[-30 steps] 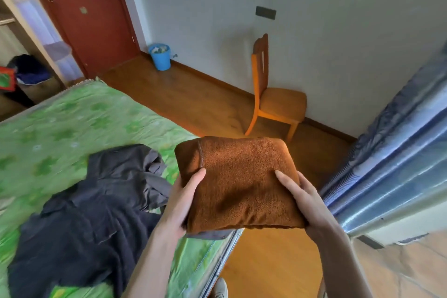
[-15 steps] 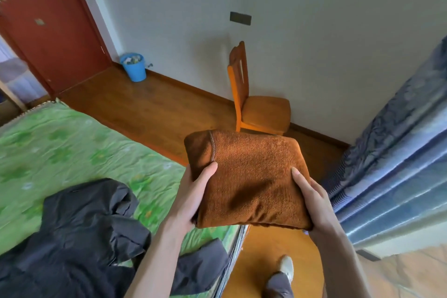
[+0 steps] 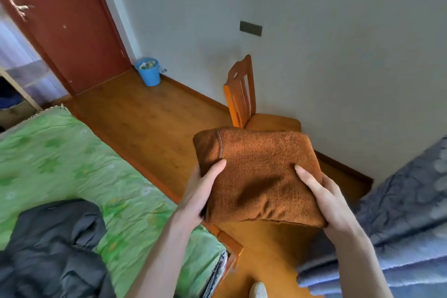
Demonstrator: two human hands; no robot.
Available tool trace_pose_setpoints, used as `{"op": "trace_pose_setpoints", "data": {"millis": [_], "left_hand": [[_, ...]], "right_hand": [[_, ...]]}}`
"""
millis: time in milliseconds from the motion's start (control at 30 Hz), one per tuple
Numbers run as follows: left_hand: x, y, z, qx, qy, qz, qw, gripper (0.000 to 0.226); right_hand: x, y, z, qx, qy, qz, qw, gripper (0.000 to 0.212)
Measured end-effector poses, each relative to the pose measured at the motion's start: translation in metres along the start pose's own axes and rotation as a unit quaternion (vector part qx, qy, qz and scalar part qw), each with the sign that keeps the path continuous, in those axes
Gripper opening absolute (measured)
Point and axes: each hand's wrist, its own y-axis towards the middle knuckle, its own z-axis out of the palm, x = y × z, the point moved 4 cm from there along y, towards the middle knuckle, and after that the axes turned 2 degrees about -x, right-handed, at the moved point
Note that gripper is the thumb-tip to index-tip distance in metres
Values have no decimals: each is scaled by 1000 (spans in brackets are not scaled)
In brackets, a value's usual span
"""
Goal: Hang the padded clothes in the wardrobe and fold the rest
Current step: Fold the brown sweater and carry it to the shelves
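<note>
A folded brown fleece garment (image 3: 258,172) is held in the air past the corner of the bed. My left hand (image 3: 203,191) grips its left edge, thumb on top and fingers hidden underneath. My right hand (image 3: 324,198) grips its right edge the same way. A dark padded jacket (image 3: 50,247) lies crumpled on the green bedspread (image 3: 72,162) at the lower left, well away from both hands.
An orange wooden chair (image 3: 244,101) stands against the white wall right behind the garment. A blue bin (image 3: 148,72) sits by the red door (image 3: 63,22). Blue-grey curtains (image 3: 401,215) hang at the right. Open shelving (image 3: 19,84) shows at the far left. Wooden floor lies between bed and wall.
Both hands have carried the folded brown garment off the bed edge towards the chair. The view has turned right, so the jacket has slid to the lower left.
</note>
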Motion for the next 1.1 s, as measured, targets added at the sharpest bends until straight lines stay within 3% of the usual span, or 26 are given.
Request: {"op": "trace_pose_setpoints", "data": {"millis": [267, 400, 567, 667, 833, 1100], "left_hand": [[-24, 58, 62, -13, 12, 13, 1000, 34], [-34, 91, 66, -34, 18, 22, 999, 39], [-47, 139, 59, -72, 3, 21, 997, 29], [-56, 174, 50, -94, -32, 30, 995, 21], [-87, 241, 17, -116, -98, 61, 986, 59], [-157, 351, -58, -220, -152, 93, 959, 54]], "right_hand": [[26, 74, -34, -3, 27, 0, 1000, 64], [35, 118, -26, 17, 27, 4, 999, 71], [55, 174, 3, 52, 1, -8, 999, 60], [73, 217, 28, 72, -30, -18, 997, 59], [103, 301, 91, 131, -57, 27, 989, 62], [160, 445, 236, 226, -100, 28, 969, 60]]}}
